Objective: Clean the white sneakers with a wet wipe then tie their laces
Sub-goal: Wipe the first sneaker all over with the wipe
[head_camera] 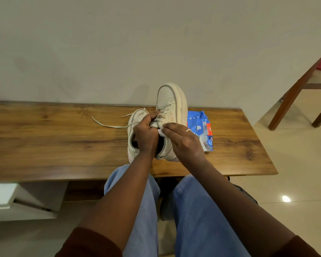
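Centre of frame, on wooden table (63, 145): two white sneakers. Raised sneaker (171, 101), toe tilted up toward the wall; left hand (145, 134) curled round its tongue and laces. Right hand (183, 143), fingertips pinching a wet wipe (160, 132) at the same shoe's opening. Second sneaker (132, 130) lying flat just left, partly behind the left hand; loose lace (107, 125) trailing left. Blue pack of wipes (202, 127) right of the shoes. Chair (295, 89), upper right
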